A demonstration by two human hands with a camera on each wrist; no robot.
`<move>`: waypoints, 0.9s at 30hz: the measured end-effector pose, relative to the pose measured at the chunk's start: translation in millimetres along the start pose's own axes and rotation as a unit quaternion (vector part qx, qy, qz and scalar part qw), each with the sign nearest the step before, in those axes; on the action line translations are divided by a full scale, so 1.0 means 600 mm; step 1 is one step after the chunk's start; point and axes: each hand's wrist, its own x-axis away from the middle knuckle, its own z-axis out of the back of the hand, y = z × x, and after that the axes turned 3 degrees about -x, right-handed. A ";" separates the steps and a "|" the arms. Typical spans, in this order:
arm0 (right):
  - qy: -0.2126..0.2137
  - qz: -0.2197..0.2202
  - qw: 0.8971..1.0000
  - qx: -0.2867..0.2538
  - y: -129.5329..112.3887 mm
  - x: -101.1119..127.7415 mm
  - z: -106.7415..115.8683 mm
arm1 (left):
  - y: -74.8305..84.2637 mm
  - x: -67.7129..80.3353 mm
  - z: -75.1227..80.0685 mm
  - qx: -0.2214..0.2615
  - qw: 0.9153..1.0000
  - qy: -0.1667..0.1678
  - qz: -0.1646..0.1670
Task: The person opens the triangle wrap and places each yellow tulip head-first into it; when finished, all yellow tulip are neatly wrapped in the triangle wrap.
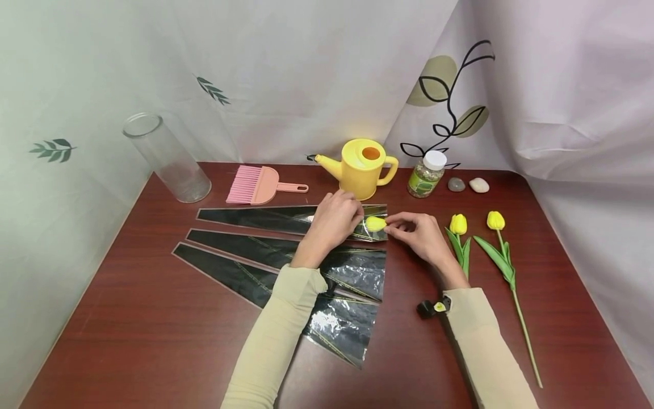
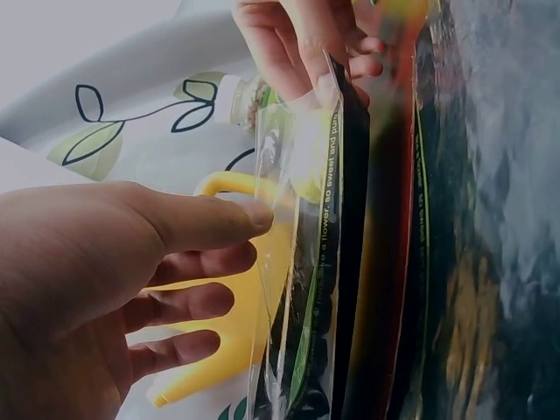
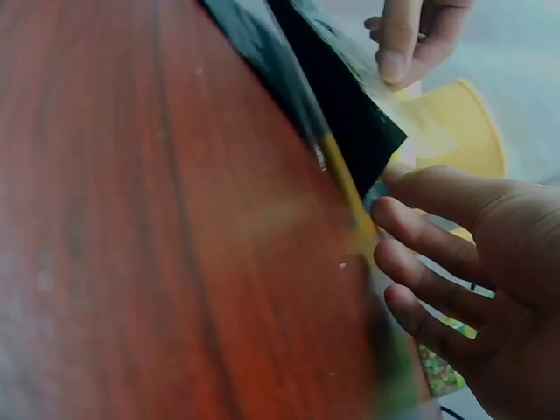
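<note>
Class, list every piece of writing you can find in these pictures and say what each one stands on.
"a flower, so sweet and pu..." – gold lettering along the edge of the black flower sleeve, cut off by the left hand's hold; partly blurred.
Green label on the jar: too small to read.
Yellow sticker on the right wrist strap: too small to read.
Watering can, brush: no writing visible.

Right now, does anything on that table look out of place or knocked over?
Yes: the clear glass cylinder at the far left leans against the curtain instead of standing upright. The watering can and jar stand straight.
</note>
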 end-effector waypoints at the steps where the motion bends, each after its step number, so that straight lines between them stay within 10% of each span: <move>1: 0.002 -0.001 1.000 -0.002 0.002 0.000 -0.002 | 0.001 0.000 -0.001 -0.001 1.000 -0.001 -0.001; 19: 0.002 -0.002 1.000 0.016 0.002 0.000 0.000 | 0.010 -0.004 -0.002 -0.013 1.000 0.006 -0.009; 27: 0.050 0.002 0.992 0.114 -0.034 0.040 0.076 | 0.008 0.001 0.002 -0.011 1.000 -0.002 -0.011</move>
